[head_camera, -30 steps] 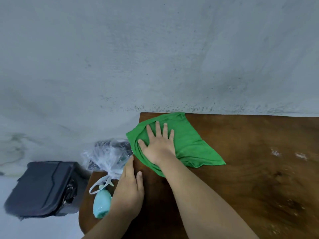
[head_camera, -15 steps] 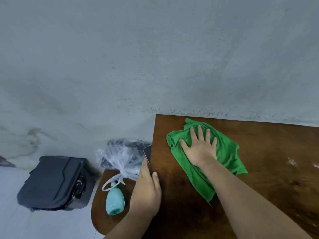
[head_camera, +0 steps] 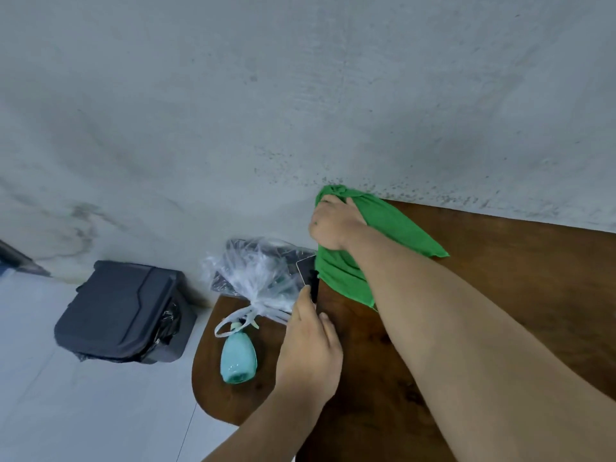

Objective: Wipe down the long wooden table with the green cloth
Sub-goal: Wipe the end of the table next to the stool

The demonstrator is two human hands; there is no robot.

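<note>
Nearest, the left hand (head_camera: 310, 348) lies flat, fingers straight, on the left edge of the wooden surface (head_camera: 506, 295). At the far left corner, the right hand (head_camera: 333, 225) grips the bunched green cloth (head_camera: 400, 228), which spreads beneath its wrist.

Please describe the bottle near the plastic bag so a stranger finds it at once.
Left of the long wooden table is a lower rounded wooden surface. The bottle sits there beside the clear plastic bag; only it is pale turquoise.
</note>
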